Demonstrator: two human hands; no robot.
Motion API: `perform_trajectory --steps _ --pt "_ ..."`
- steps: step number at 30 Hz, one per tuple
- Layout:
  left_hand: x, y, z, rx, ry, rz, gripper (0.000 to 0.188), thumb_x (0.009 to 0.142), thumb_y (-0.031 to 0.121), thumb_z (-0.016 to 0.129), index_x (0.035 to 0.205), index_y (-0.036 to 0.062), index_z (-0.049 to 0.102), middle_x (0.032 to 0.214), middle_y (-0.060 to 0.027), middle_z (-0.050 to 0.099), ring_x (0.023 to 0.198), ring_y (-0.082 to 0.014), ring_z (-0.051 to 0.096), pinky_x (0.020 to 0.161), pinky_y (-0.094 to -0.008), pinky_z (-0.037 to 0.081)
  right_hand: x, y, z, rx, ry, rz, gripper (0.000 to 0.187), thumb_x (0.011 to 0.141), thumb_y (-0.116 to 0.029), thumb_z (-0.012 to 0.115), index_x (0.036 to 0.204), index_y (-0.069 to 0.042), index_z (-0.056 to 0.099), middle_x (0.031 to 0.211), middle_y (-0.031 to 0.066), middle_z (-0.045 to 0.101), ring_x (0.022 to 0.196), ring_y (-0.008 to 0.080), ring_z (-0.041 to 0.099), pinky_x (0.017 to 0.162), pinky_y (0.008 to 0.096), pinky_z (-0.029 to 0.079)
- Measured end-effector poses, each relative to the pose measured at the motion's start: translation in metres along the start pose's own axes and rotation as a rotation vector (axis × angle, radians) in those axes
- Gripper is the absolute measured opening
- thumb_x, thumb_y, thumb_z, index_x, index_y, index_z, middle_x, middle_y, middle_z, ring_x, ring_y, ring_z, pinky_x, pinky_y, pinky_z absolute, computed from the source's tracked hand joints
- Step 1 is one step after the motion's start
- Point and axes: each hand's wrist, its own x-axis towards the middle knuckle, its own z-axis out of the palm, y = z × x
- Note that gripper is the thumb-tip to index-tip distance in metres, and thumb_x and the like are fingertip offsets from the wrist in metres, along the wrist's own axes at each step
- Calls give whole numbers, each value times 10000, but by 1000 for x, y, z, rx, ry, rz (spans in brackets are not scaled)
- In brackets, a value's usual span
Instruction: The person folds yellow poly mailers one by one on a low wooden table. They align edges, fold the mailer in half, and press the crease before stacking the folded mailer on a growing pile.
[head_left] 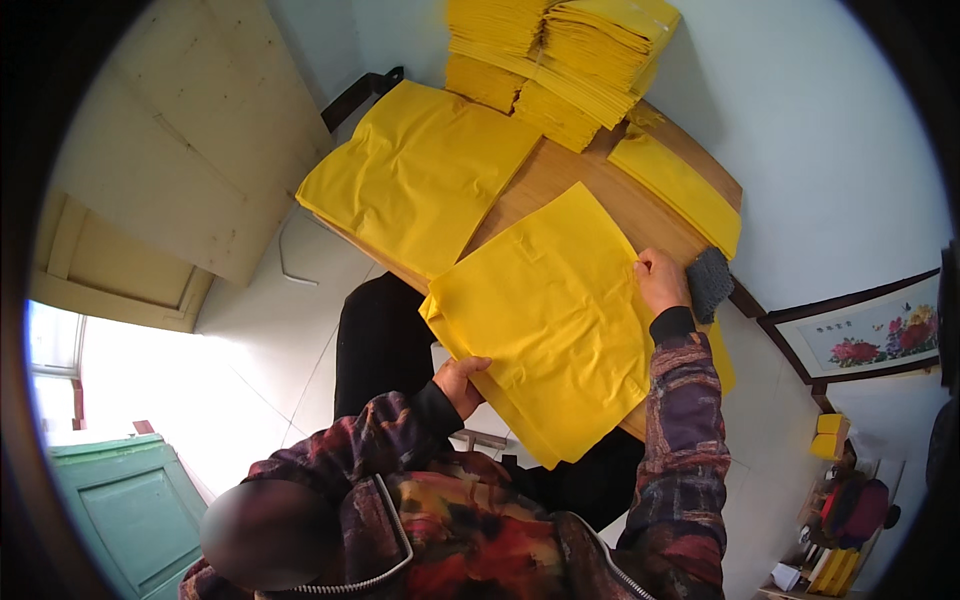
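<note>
A large, flat, creased yellow sheet (550,320), possibly a bag, lies slanted over the near part of the wooden table (545,185) and reaches past its edge above my lap. My left hand (463,385) grips its lower left edge, thumb on top and fingers underneath. At its right edge my right hand (662,282) is closed on the border, with the fingers curled. To the left rests a flat yellow pile (420,170) of similar sheets, overhanging the table's edge. Whether the held piece is one layer or several, I cannot tell.
Tied yellow bundles (590,60) are stacked at the table's far end against the wall. A folded yellow strip (680,190) and a dark grey knitted cloth (710,285) lie along the right side. A framed flower picture (865,335) leans at right; a pale wooden board (180,130) stands left.
</note>
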Motion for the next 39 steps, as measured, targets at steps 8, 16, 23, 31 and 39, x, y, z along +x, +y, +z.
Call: perform_trajectory --steps 8,16,23,31,39 --pt "-2 1 1 -42 -116 -26 591 968 404 511 1444 96 344 1447 -102 452 1293 -328 469 1062 -534 369 -15 19 -32 19 -110 -34 189 865 -81 594 1029 13 596 966 207 654 903 361 626 772 414 494" --pt "0 -7 -2 -33 -160 -24 593 986 472 443 1454 127 327 1449 -80 451 1301 -324 461 1051 -537 378 -109 41 -46 1162 62 684 258 914 11 463 1140 55 579 1075 152 649 926 238 646 820 355 534" --pt "-2 -7 1 20 -207 -59 621 972 539 425 1447 146 356 1447 -62 458 1289 -294 473 1040 -504 391 -196 2 -25 1366 248 820 241 922 -8 444 1111 51 581 1081 152 648 928 255 645 832 353 526" --pt "-10 2 4 1 -385 -28 883 844 763 422 1477 155 318 1482 -57 415 1333 -273 427 1069 -495 356 -210 -30 0 1417 288 693 165 899 43 459 1032 41 556 1071 127 616 945 230 617 851 348 504" --pt "-13 5 6 44 -336 -29 898 830 742 494 1486 162 295 1501 -50 380 1345 -274 408 1084 -505 334 -207 -25 9 1261 247 643 93 921 14 478 954 4 564 956 63 620 773 131 615 685 262 510"
